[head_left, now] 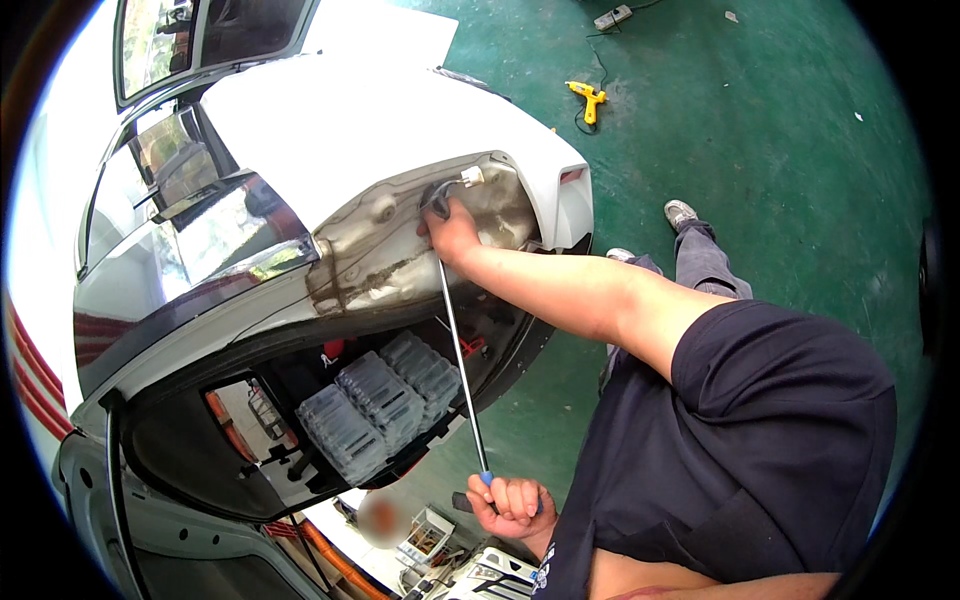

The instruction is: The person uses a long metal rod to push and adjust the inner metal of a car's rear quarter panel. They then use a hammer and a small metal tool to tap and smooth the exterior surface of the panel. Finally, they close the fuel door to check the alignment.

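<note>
Green floor; screwdriver [462, 375] upright (tip up) in left hand [512, 505].

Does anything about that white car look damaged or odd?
Yes. The rear corner of the white car has a bare, stained cavity where a lamp would sit. One hand presses there; the other hand holds a long rod. A yellow tool lies on the green floor.
</note>
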